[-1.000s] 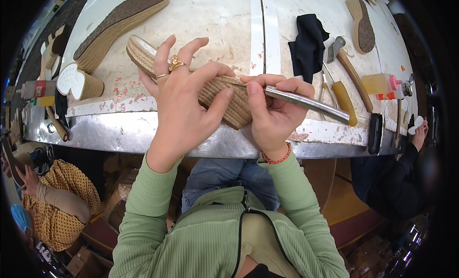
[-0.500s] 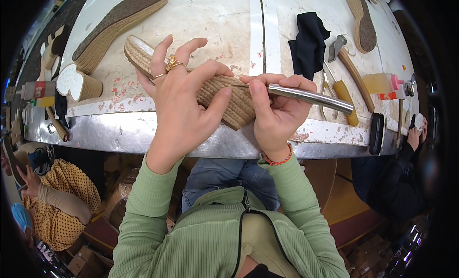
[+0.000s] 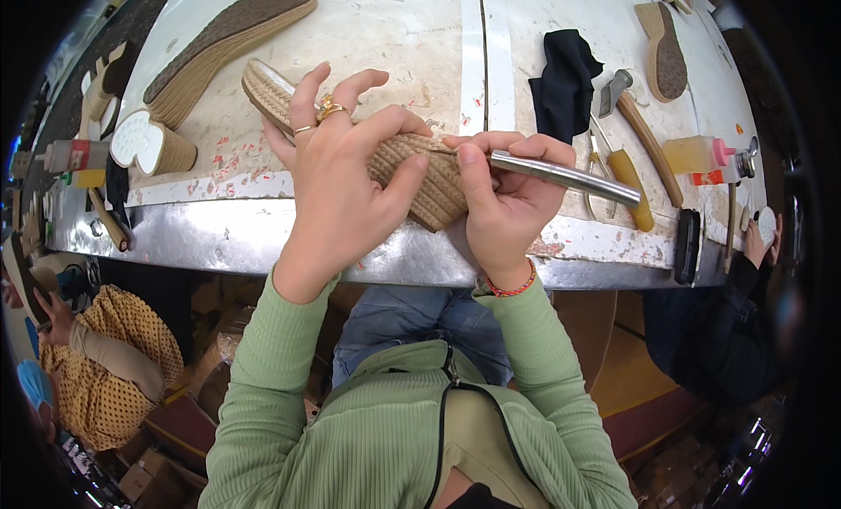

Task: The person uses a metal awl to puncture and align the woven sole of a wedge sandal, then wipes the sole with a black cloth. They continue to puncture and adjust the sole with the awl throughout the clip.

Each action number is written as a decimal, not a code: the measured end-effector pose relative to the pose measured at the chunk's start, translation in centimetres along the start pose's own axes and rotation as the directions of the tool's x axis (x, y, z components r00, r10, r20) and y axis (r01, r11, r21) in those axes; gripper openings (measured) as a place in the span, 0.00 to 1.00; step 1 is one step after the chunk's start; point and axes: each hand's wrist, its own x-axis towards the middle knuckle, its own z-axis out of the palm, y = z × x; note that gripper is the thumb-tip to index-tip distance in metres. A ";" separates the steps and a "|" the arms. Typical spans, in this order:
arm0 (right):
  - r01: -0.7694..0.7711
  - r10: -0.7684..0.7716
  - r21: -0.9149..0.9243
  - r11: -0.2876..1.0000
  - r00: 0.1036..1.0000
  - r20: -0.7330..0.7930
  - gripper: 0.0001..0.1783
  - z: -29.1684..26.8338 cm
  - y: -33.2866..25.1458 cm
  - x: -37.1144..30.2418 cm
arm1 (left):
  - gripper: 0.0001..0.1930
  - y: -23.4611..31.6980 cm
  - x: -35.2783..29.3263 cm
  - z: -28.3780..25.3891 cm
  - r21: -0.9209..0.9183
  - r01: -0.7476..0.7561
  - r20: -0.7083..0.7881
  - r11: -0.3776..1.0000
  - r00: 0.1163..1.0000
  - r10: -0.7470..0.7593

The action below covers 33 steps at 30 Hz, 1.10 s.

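Note:
A wedge shoe sole point(image 3: 435, 192), its sides wrapped in tan braided rope, is held over the table's near edge. My left hand point(image 3: 342, 172) is closed around its middle, thumb on the rope, two ringed fingers raised. In my right hand point(image 3: 510, 198) is an awl-like tool point(image 3: 569, 177) with a shiny steel handle, pointing out to the right. Its thin dark tip lies against the upper edge of the rope, between both hands' fingertips. My right thumb presses near that tip, beside the sole's thick end. The exact contact point is too small to make out.
Another rope-sided sole point(image 3: 219, 49) lies at left, beside a heel-end wedge point(image 3: 158, 145). At right are a black cloth point(image 3: 565, 84), a hammer point(image 3: 644, 137), a yellow-handled tool point(image 3: 631, 189), a bottle point(image 3: 696, 154) and a black case point(image 3: 689, 246). People sit at both sides.
The sole and my left hand have shifted slightly right in view. The steel handle's outer end has moved a little left. Both grips look the same.

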 end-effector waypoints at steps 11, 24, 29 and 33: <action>-0.114 0.115 -0.008 0.993 0.986 0.121 0.17 0.1 -2.3 2.3 | 0.38 -3.4 -2.1 1.3 -0.352 -0.022 -0.309 0.936 0.946 -0.094; 0.110 -0.064 -0.164 0.980 0.962 0.267 0.19 0.9 -0.7 1.5 | 0.30 -3.7 -1.3 3.4 -0.426 -0.046 -0.362 0.903 0.924 -0.124; 0.061 -0.032 -0.138 0.989 0.978 0.207 0.19 1.1 -0.7 1.3 | 0.30 -3.6 -1.3 3.1 -0.405 -0.029 -0.334 0.914 0.935 -0.119; 0.015 -0.014 -0.007 1.000 0.989 0.150 0.17 1.1 -0.5 1.3 | 0.31 -3.4 -1.3 3.4 -0.425 -0.031 -0.348 0.905 0.928 -0.132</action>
